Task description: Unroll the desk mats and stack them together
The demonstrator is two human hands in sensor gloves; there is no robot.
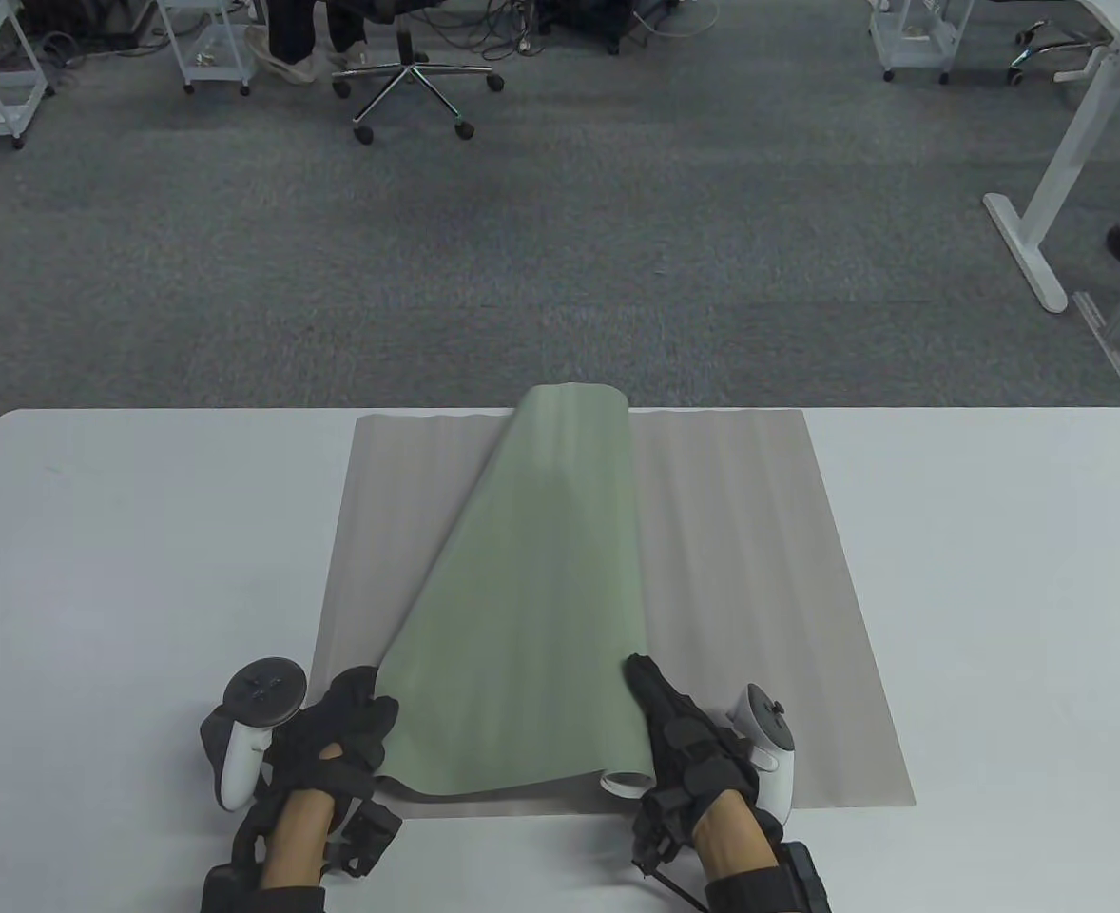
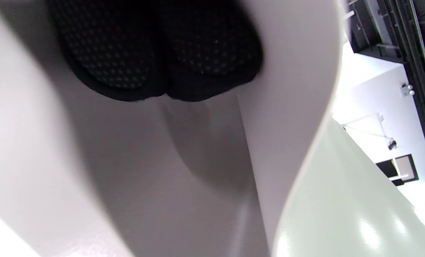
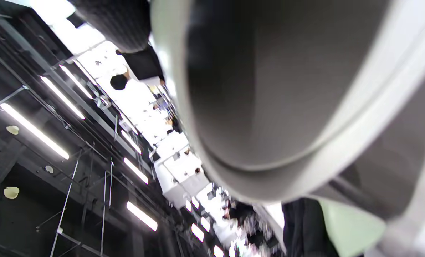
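A white rectangular tabletop [image 1: 997, 590] carried a flat grey desk mat [image 1: 760, 590] at its centre. On it lay a half-unrolled pale green desk mat [image 1: 531, 618], its roll along the right. The left hand [image 1: 337, 737] gripped its near-left corner; the right hand [image 1: 688, 747] gripped the roll's near end.

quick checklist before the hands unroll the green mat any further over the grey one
1. Grey mat lies flat on the table: ok.
2. Left hand holds the green mat at its loose near corner: ok.
3. Right hand rests against the rolled part: ok.
4. Green mat fully unrolled: not ok, the right side is still curled.
5. Green mat square with the grey one: not ok, it fans at an angle.
6. Firmness of each grip: cannot tell.
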